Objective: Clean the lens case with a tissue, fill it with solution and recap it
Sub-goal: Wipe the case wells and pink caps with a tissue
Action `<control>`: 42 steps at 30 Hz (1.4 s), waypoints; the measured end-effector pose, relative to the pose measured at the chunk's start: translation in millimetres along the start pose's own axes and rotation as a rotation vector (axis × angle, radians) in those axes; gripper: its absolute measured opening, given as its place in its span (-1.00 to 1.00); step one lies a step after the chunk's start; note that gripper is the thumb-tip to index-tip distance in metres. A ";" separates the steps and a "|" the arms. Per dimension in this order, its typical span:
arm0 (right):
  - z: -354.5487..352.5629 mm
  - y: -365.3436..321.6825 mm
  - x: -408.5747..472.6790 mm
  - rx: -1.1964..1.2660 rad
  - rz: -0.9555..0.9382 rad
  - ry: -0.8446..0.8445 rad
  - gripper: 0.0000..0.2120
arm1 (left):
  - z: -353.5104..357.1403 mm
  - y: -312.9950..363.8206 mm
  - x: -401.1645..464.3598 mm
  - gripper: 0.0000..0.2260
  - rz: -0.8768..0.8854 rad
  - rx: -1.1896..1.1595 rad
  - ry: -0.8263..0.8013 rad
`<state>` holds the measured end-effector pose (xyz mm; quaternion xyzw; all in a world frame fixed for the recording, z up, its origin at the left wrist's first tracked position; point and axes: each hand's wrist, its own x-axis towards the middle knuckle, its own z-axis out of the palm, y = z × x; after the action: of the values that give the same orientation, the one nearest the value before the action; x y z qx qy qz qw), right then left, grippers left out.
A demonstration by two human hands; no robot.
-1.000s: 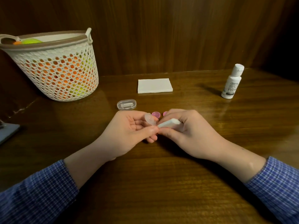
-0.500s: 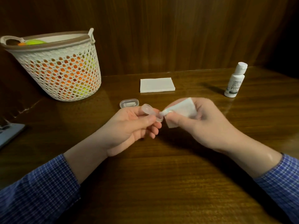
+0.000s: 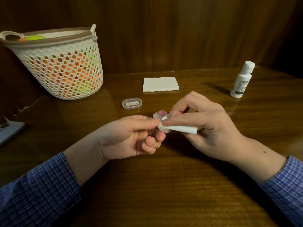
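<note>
Clear plastic lens case (image 3: 159,122) held above the wooden table (image 3: 164,185), pinched between thumb and forefinger of the left hand (image 3: 131,138); remaining left fingers curled under, holding nothing else. Right hand (image 3: 205,126) grips a folded white tissue (image 3: 178,128), forefinger laid along it and pressing its tip against the case where the two hands meet. Just behind the case, a pink cap (image 3: 162,113) shows; whether it lies on the table or sits on the case, the view does not settle. A small clear oval box (image 3: 132,103) with a white item inside rests on the table just beyond the left hand. Farther back, centre, a flat stack of white tissues (image 3: 161,84). White solution bottle (image 3: 242,79) stands upright at the far right, cap closed, well apart from both hands. White perforated basket (image 3: 57,66) at far left, orange and yellow-green contents showing through the holes. Grey flat object (image 3: 9,131) at the left edge, partly cut off. Blue checked sleeves (image 3: 36,194) on both forearms.
</note>
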<state>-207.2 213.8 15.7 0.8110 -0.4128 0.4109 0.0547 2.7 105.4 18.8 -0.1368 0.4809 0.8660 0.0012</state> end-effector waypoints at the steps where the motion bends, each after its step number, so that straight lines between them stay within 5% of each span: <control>1: 0.1 -0.1 -0.4 0.022 0.010 -0.028 -0.79 | -0.3 0.0 -0.1 -0.77 -0.011 0.010 0.006; 13: -0.3 -1.1 -0.5 0.123 0.137 -0.278 -0.79 | -0.8 -6.1 4.0 -0.85 0.001 0.156 0.161; 21: -1.2 -5.4 3.0 0.075 0.247 -0.291 -0.82 | 1.6 -15.3 8.2 -0.76 0.187 0.361 0.319; 33: 0.3 -10.0 3.2 0.249 0.620 -0.242 -0.93 | 6.2 -22.6 9.2 -0.90 0.407 0.826 0.488; 35: -3.8 -7.5 5.3 0.471 0.749 -0.240 -0.94 | 4.9 -20.5 9.6 -0.87 0.426 0.853 0.501; 38: -13.9 -2.6 11.5 1.147 1.099 -0.146 -0.84 | 0.9 -12.3 8.4 -0.81 0.419 0.711 0.529; 42: -14.6 2.4 13.6 1.369 1.327 0.043 -0.61 | -1.0 -8.4 7.7 -0.79 0.347 0.432 0.440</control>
<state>-213.6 210.0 34.4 0.2597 -0.4574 0.5255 -0.6688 -3.3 108.1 9.4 -0.2328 0.6576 0.6816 -0.2209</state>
